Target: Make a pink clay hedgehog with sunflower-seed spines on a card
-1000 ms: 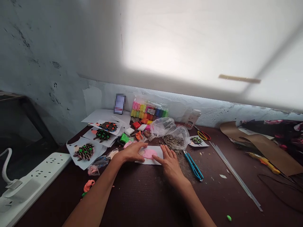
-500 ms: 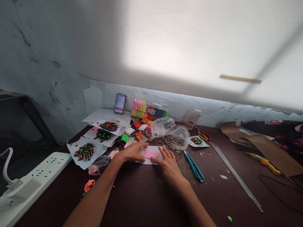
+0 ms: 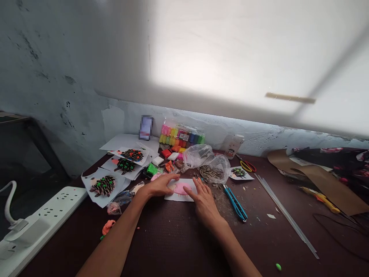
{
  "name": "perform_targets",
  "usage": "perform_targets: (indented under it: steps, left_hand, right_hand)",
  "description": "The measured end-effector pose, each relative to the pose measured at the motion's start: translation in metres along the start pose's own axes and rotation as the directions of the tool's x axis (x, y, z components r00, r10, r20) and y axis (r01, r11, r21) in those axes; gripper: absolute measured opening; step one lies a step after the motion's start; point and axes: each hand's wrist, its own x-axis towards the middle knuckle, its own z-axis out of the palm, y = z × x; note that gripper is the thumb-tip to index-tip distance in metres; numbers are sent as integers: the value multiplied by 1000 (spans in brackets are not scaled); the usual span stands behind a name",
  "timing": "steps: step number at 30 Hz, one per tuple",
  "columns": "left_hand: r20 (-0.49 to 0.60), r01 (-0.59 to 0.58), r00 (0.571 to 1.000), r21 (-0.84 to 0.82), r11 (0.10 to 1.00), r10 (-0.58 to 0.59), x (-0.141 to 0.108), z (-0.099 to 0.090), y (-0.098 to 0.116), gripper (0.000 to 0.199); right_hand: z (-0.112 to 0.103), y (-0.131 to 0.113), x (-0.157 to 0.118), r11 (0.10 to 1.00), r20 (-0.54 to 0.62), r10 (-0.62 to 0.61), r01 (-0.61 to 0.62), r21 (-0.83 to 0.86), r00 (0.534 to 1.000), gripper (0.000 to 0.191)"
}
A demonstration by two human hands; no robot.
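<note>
A white sheet of paper (image 3: 170,197) lies on the table in front of me, with a flattened pink clay shape (image 3: 179,188) spread on it. My left hand (image 3: 160,185) rests at the paper's left edge, its fingers stretched out and the thumb apart. My right hand (image 3: 204,196) lies over the right side, fingers extended, its thumb reaching onto the pink clay. Neither hand is wrapped round anything. Beyond the right fingertips sits a clear plastic bag of striped sunflower seeds (image 3: 210,172), with a few seeds loose beside it.
Right of my hands lie a blue utility knife (image 3: 235,204), scissors (image 3: 247,165), clear glue sticks (image 3: 288,217) and a yellow glue gun (image 3: 323,199). Seed-covered hedgehog pictures (image 3: 103,185) are at left, near a power strip (image 3: 47,211). Clay packs (image 3: 181,136) stand behind.
My right thumb has shifted up and left over the pink clay, showing more of the paper's lower edge. My left hand stays nearly in place.
</note>
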Motion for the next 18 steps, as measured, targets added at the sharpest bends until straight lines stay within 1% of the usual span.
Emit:
perform_targets:
  steps: [2,5,8,12,18]
  left_hand:
    - [-5,-2,1000,-6,1000,2,0,0,0,78]
    - [-24,-4,1000,-7,1000,4,1,1,0,79]
    - [-35,-13,999,-4,1000,13,1,2,-1,80]
    - [-23,10,1000,-1,1000,-10,1,2,-2,80]
    - [-16,19,1000,3,1000,-19,-1,0,1,78]
  right_hand:
    - [2,1,3,999,7,39,-39,-16,999,57]
    - [4,3,7,996,46,78,-76,-41,996,53]
    - [4,4,9,996,51,82,-80,-51,995,51]
    - [3,1,8,995,39,89,-87,-38,995,52]
    - [-2,-4,8,997,47,70,-70,-22,996,49]
